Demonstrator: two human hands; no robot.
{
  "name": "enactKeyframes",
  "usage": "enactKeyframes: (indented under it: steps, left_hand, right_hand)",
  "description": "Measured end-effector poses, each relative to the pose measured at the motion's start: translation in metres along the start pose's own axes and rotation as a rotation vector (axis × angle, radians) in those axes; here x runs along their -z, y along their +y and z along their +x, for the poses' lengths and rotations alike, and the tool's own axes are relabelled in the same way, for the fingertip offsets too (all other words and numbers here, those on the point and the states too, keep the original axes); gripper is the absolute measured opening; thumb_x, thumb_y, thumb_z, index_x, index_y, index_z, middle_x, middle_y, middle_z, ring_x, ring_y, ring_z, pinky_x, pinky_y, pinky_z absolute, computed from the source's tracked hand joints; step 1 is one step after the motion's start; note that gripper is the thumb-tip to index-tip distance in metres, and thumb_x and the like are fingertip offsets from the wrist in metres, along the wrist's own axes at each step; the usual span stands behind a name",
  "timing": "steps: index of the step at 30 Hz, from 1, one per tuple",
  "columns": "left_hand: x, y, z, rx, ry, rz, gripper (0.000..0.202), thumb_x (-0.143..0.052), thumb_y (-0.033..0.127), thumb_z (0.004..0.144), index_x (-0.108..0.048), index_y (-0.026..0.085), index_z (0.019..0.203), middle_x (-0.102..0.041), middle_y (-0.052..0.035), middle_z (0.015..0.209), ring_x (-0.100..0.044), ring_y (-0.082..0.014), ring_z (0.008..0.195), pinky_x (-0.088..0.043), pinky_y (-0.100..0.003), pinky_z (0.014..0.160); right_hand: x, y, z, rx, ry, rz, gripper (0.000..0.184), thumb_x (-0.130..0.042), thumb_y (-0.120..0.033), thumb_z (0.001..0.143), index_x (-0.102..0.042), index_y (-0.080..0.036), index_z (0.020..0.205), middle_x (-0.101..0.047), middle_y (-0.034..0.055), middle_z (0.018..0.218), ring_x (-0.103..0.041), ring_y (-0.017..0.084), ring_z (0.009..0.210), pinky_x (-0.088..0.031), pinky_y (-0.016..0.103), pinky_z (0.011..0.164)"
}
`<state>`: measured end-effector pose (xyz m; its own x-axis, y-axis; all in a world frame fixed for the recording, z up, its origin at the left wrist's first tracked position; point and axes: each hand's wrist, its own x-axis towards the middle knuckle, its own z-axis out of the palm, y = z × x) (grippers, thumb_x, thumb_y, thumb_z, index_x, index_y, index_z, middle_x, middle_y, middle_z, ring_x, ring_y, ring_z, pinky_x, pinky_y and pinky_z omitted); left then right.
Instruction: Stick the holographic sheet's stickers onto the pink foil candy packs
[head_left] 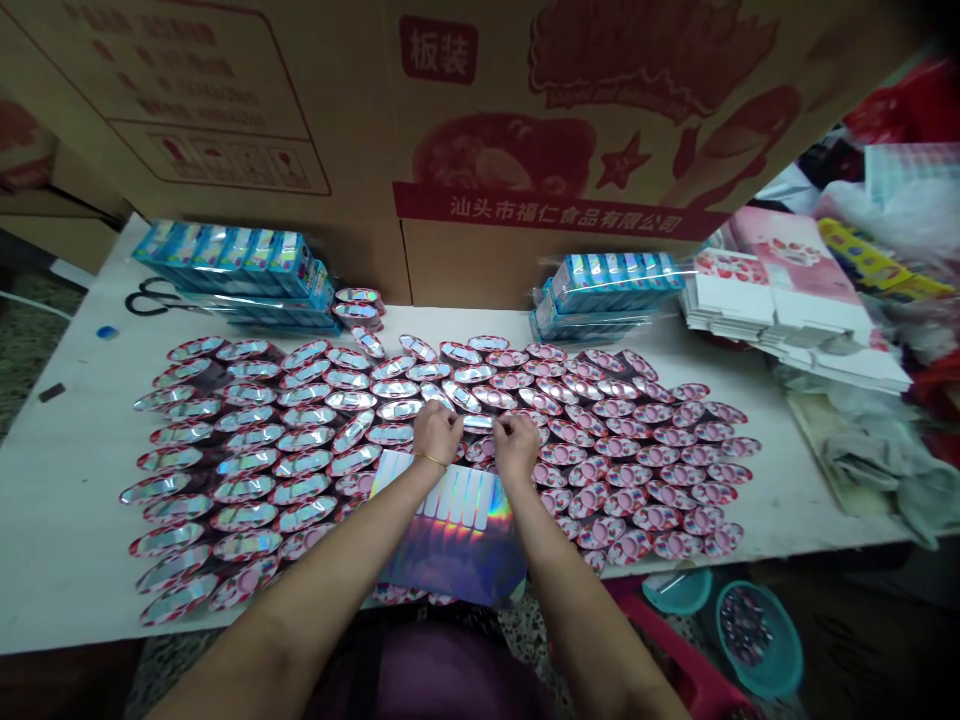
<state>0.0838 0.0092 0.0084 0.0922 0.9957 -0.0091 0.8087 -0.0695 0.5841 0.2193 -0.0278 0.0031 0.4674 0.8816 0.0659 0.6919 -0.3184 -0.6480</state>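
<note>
My left hand (437,434) and my right hand (517,446) are close together over the middle of the table, fingers pinched. Between their fingertips stretches a narrow shiny sticker strip (478,422), one end in each hand. It lies over the tops of the small oval boxes; whether it touches one I cannot tell. Under my wrists rests a silver holographic sticker sheet (454,560), with several pale strips along its upper part. Oval boxes to the left (246,488) carry silvery strips on top. Those to the right (651,517) show pink ovals on their red-patterned tops.
A large printed carton (480,255) stands along the back. Before it are wrapped blue box packs (225,265), more blue packs (611,285) and black-handled scissors (154,297). Folded pink-and-white cartons (795,270) pile up at right. A turquoise basin (784,650) sits below the table edge.
</note>
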Motion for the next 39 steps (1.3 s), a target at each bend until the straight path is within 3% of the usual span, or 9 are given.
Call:
enactKeyframes:
  steps: [7, 10, 13, 16, 21, 24, 28, 33, 39]
  left_hand:
    - [0.002, 0.009, -0.002, 0.050, -0.053, 0.157, 0.013, -0.054, 0.028, 0.073, -0.061, 0.018, 0.069, -0.055, -0.0066, 0.081, -0.048, -0.0208, 0.084, -0.037, -0.032, 0.079]
    - [0.006, 0.009, 0.001, 0.059, -0.053, 0.146, 0.016, -0.056, 0.024, 0.071, -0.058, 0.017, 0.085, -0.055, -0.0064, 0.087, -0.049, -0.0203, 0.087, -0.037, -0.031, 0.079]
    - [0.011, 0.008, 0.007, 0.044, -0.090, 0.145, 0.012, -0.052, 0.019, 0.074, -0.057, 0.017, 0.085, -0.055, -0.0064, 0.086, -0.050, -0.0196, 0.087, -0.037, -0.031, 0.078]
    - [0.019, 0.009, 0.005, 0.010, -0.109, 0.117, 0.015, -0.049, 0.021, 0.077, -0.059, 0.018, 0.088, -0.055, -0.0068, 0.090, -0.050, -0.0193, 0.088, -0.036, -0.031, 0.078]
    - [0.030, 0.019, -0.026, -0.377, -0.459, 0.085, 0.021, -0.061, 0.041, 0.070, -0.065, 0.024, 0.080, -0.056, -0.0041, 0.094, -0.046, -0.0239, 0.097, -0.030, -0.037, 0.082]
    - [0.026, 0.025, -0.042, -0.373, -0.575, 0.124, 0.013, -0.063, 0.033, 0.071, -0.064, 0.021, 0.069, -0.057, -0.0054, 0.090, -0.045, -0.0245, 0.095, -0.028, -0.037, 0.079]
    - [0.018, 0.027, -0.047, -0.292, -0.557, 0.080, 0.012, -0.060, 0.026, 0.073, -0.061, 0.019, 0.064, -0.057, -0.0056, 0.086, -0.046, -0.0233, 0.092, -0.028, -0.036, 0.076]
    - [0.018, 0.024, -0.044, -0.252, -0.539, 0.106, 0.013, -0.057, 0.028, 0.075, -0.062, 0.020, 0.067, -0.058, -0.0055, 0.088, -0.046, -0.0235, 0.092, -0.029, -0.035, 0.074]
    - [0.018, 0.019, -0.053, -0.341, -0.484, 0.127, 0.011, -0.056, 0.028, 0.077, -0.062, 0.019, 0.077, -0.057, -0.0065, 0.095, -0.045, -0.0229, 0.094, -0.030, -0.036, 0.077]
  right_hand:
    - [0.007, -0.005, 0.000, 0.003, -0.039, -0.215, 0.014, -0.050, -0.023, 0.078, -0.062, -0.017, 0.080, -0.057, 0.0062, 0.083, -0.045, 0.019, 0.082, -0.029, 0.030, 0.073]
    - [0.013, -0.004, -0.003, 0.153, -0.111, -0.321, 0.019, -0.047, -0.019, 0.080, -0.063, -0.020, 0.089, -0.057, 0.0061, 0.086, -0.044, 0.020, 0.083, -0.028, 0.031, 0.072]
    - [0.020, 0.001, -0.004, 0.351, -0.250, -0.423, 0.028, -0.049, -0.016, 0.079, -0.063, -0.028, 0.100, -0.056, 0.0061, 0.092, -0.044, 0.020, 0.083, -0.028, 0.032, 0.071]
    - [0.036, 0.013, -0.002, 0.377, -0.274, -0.375, 0.032, -0.045, -0.014, 0.080, -0.063, -0.027, 0.103, -0.056, 0.0069, 0.095, -0.047, 0.019, 0.083, -0.032, 0.032, 0.071]
    - [0.076, 0.036, -0.017, 0.422, -0.351, -0.018, 0.025, -0.043, -0.026, 0.086, -0.063, -0.023, 0.101, -0.058, 0.0048, 0.093, -0.052, 0.016, 0.085, -0.040, 0.027, 0.073]
    - [0.081, 0.042, -0.040, 0.536, -0.441, -0.119, 0.023, -0.050, -0.030, 0.084, -0.063, -0.026, 0.102, -0.060, 0.0045, 0.092, -0.052, 0.017, 0.084, -0.040, 0.029, 0.073]
    - [0.065, 0.047, -0.066, 0.655, -0.380, -0.368, 0.031, -0.045, -0.018, 0.084, -0.057, -0.023, 0.112, -0.060, 0.0086, 0.099, -0.050, 0.019, 0.084, -0.039, 0.032, 0.071]
    - [0.055, 0.054, -0.077, 0.722, -0.324, -0.318, 0.032, -0.038, -0.014, 0.086, -0.056, -0.020, 0.111, -0.057, 0.0099, 0.109, -0.048, 0.021, 0.099, -0.039, 0.034, 0.081]
    - [0.091, 0.017, -0.066, 0.470, -0.393, 0.055, 0.016, -0.044, -0.019, 0.083, -0.060, -0.019, 0.083, -0.059, 0.0070, 0.094, -0.051, 0.017, 0.090, -0.040, 0.031, 0.080]
